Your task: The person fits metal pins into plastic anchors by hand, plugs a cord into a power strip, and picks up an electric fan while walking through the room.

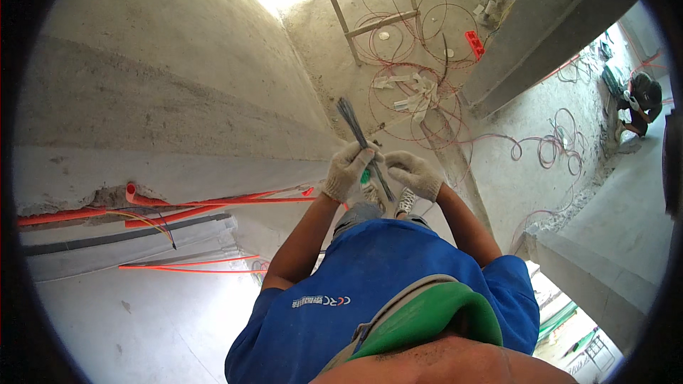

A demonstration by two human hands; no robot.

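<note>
White knitted work gloves cover both my hands, held out in front of my blue shirt. My left hand [348,169] is closed around the middle of a bundle of thin dark grey wires [351,119]. The bundle slants, its upper end fanned out beyond my fingers and its lower end pointing toward my shoes. Close beside it on the right is my right hand [415,173], its fingers curled together; whatever they may pinch is too small to make out. A small green thing [366,176] shows just below my left hand, its kind unclear.
A wooden ladder [373,25] stands ahead, with loose red wire coils [398,78] and white scraps [416,96] on the floor. An orange-red box [474,44] lies near a pillar. Orange-red conduits [213,203] run along the left wall. Another person [642,99] crouches far right.
</note>
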